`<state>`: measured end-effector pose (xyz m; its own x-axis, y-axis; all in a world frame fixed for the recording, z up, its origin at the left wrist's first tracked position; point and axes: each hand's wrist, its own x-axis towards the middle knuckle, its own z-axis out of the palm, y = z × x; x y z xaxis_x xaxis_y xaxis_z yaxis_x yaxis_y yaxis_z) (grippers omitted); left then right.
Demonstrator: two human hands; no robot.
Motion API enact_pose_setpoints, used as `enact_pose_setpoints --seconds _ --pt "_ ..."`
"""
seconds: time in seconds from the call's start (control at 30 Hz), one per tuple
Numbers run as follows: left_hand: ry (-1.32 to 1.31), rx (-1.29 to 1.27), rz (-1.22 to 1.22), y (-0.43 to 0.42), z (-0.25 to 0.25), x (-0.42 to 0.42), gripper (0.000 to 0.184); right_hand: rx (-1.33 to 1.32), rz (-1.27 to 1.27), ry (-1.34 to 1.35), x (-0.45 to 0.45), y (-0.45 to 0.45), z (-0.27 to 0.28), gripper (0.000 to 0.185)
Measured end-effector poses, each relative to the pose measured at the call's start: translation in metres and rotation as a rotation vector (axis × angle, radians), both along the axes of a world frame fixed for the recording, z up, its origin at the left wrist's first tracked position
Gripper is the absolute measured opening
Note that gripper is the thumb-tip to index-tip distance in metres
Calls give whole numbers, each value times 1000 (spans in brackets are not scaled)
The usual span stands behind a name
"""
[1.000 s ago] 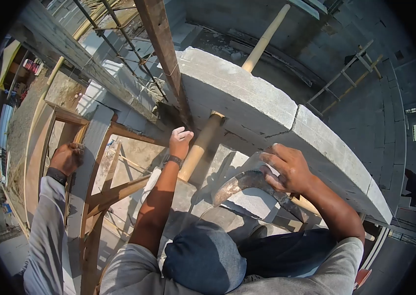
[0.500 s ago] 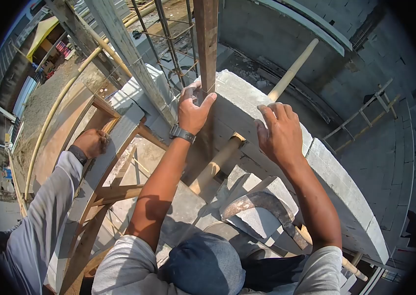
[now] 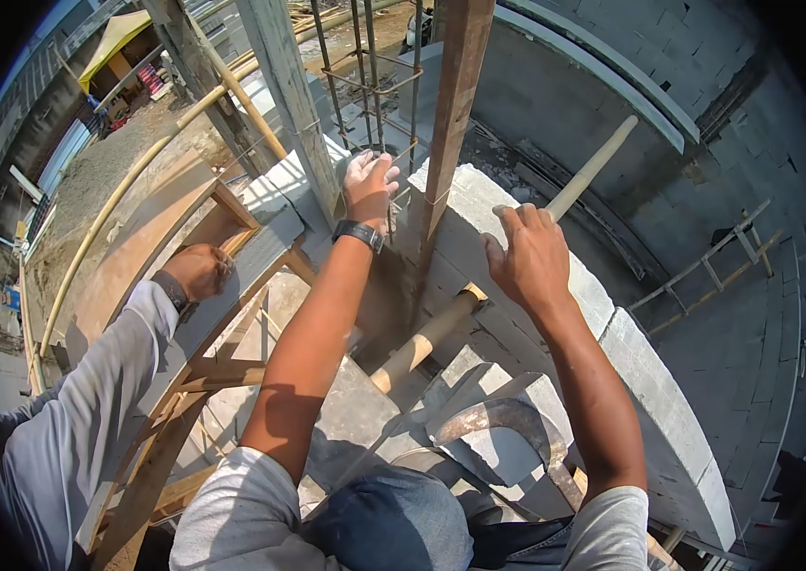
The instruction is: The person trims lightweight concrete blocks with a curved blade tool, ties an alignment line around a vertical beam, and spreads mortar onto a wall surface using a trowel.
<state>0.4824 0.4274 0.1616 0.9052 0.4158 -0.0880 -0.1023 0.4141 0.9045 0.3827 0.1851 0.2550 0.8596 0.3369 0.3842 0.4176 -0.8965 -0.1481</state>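
My left hand [image 3: 371, 193], with a dark watch on the wrist, is raised between the steel bars [image 3: 376, 95] and the brown wooden post [image 3: 455, 105]. Its whitened fingers are bent together; what they pinch is too small to make out. My right hand [image 3: 529, 252] lies at the top edge of the curved light block wall [image 3: 570, 257], fingers slightly spread, holding nothing. Below it, a rusty curved tool [image 3: 498, 416] rests on pale broken blocks [image 3: 465, 376]. A round wooden pole [image 3: 427, 341] meets the wall's side.
At left, another person's hand [image 3: 198, 272], in a grey sleeve, is closed at a curved wooden frame [image 3: 160, 228]. A grey timber [image 3: 289, 95] stands behind. Beyond the wall are a pale pole [image 3: 593, 169] and a wooden ladder [image 3: 707, 257]. Dark blue cloth [image 3: 393, 523] fills the bottom middle.
My right hand has let go of the curved tool and moved up to the wall's top. My left hand rose, passed the wooden post and is now left of it. The view has shifted.
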Motion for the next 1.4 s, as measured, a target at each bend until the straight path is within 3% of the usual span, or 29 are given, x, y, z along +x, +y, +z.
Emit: enact_pose_setpoints --seconds 0.23,0.33,0.5,0.63,0.87,1.1,1.2,1.33,1.4 --pt "-190 106 253 4 -8 45 20 75 16 89 29 39 2 49" --pt "-184 360 272 2 -9 36 21 114 -7 161 41 50 5 51" --pt "-222 -174 39 4 -9 32 35 218 28 392 61 54 0 51" --pt "-146 -125 64 2 -9 40 31 210 39 413 61 54 2 53" --pt "17 -129 163 -15 11 51 44 169 32 446 59 54 -4 54" --pt "130 66 179 -10 22 51 30 210 39 474 58 50 -1 57" --pt "68 -138 150 -4 24 48 29 195 5 493 59 48 -2 57" --pt "103 -230 51 10 22 43 27 200 -29 515 55 45 2 57" --pt "107 -20 96 9 26 41 25 186 -29 503 52 43 2 56"
